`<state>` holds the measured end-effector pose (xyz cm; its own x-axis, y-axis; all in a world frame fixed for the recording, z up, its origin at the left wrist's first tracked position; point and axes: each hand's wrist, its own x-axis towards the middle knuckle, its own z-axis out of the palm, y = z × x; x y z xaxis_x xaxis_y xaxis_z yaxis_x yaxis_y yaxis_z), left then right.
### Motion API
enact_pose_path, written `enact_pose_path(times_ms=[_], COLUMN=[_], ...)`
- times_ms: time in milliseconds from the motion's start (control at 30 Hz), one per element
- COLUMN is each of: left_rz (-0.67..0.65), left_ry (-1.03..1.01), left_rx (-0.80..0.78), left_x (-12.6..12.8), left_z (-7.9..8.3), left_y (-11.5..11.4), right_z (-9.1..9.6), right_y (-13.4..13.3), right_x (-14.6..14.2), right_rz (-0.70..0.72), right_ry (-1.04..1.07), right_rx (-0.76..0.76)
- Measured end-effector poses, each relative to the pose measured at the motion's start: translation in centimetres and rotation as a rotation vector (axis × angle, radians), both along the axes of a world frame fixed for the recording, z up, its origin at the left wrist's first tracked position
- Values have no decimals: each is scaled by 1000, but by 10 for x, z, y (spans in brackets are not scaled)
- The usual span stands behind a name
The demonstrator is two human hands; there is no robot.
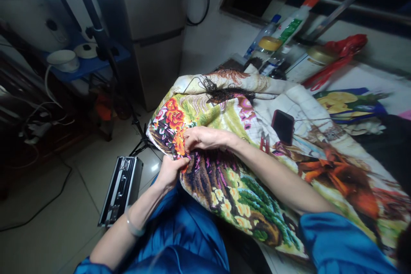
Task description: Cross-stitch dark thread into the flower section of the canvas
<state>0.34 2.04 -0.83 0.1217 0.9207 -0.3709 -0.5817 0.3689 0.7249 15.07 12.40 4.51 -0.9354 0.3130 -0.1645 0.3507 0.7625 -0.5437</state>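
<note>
A large cross-stitch cloth (224, 175) with stitched flowers and greenery spreads over my lap and the table. My left hand (170, 171) grips its near left edge, thumb on top and fingers hidden underneath. Just above it, my right hand (202, 139) is closed in a pinch against the cloth beside the orange flowers. Whatever is between those fingertips is too small to make out. A tangled bundle of dark thread (221, 91) lies across the cloth's far part. Right of my right hand lie small red thread snips (265, 142) and a phone (283, 126) with a dark screen.
Bottles and jars (269, 44) stand at the table's back, near a red plastic bag (346, 47). A silver-black case (121, 190) sits on the floor at left, near a black stand (107, 43). Behind are a fridge (154, 4) and a blue stool (118, 53) holding a pot.
</note>
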Motion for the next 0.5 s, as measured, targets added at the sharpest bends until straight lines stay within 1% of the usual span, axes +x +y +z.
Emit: enact_pose_path(times_ms=[100, 167, 500], left_rz=[2, 3, 0], left_ry=[-3, -5, -27], left_rx=[5, 17, 0], left_x=[0, 0, 0], left_z=[-1, -1, -3], left_y=[0, 0, 0], right_z=[-7, -9, -12], right_y=[2, 2, 1], right_x=[2, 3, 5], right_rz=[-12, -20, -5], right_ry=[48, 77, 138], right_rx=[-74, -96, -56])
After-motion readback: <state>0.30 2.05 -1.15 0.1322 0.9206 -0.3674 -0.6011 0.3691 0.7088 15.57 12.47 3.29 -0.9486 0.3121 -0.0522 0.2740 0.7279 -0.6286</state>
